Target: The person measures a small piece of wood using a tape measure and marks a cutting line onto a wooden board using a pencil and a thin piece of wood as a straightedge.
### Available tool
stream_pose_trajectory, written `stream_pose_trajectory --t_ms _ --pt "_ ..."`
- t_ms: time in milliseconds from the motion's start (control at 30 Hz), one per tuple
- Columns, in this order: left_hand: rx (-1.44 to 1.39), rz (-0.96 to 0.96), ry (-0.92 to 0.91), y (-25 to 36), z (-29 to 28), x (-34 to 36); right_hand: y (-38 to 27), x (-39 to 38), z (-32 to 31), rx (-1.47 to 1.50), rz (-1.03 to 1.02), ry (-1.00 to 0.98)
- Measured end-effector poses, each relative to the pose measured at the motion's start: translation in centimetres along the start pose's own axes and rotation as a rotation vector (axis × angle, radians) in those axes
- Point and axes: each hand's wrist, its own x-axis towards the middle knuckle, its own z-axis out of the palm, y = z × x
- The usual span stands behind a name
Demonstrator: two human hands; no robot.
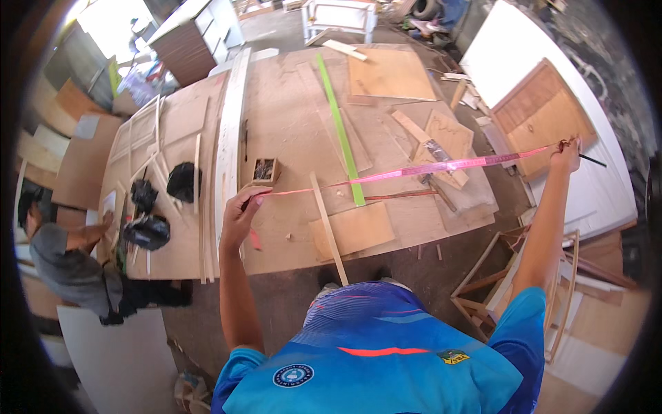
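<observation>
A long pink measuring tape (427,168) stretches above the wooden worktable (276,90), from my left hand to my right. My left hand (240,210) pinches one end, and a short reddish piece hangs below it. Out to the right, my raised right hand (567,156) is closed on the other end. A thin dark stick, perhaps a pencil (593,161), pokes out from that hand. Beneath the tape lie a bright green strip (338,127) and a narrow wooden strip (327,224). A small open wooden box (265,170) with dark bits stands near my left hand.
Plywood pieces (389,72) and offcuts lie across the table. Black plastic bags (147,231) and a long white board (232,124) are to the left. Another person (76,259) works at the left edge. Wooden frames (483,276) and a white panel (531,76) stand at right.
</observation>
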Motion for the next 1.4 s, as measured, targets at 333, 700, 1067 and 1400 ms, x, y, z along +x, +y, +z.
stream_pose_trajectory --t_ms 333,700,1067,1400 --pt "0.33 -0.276 0.225 7.9 8.5 -4.8 9.5 -19.7 1.9 -1.165 -0.145 -0.98" --pt "-0.054 -0.244 -0.217 3.5 11.2 -3.7 7.7 -50.1 0.9 -0.465 0.577 -1.734" --pt "-0.503 -0.241 -0.208 -3.2 3.1 -2.1 1.3 -51.1 -1.4 -0.689 0.198 -1.244" --pt "-0.626 -0.281 -0.334 -6.4 4.6 2.4 0.4 -56.8 -6.2 -0.901 -0.062 -0.882"
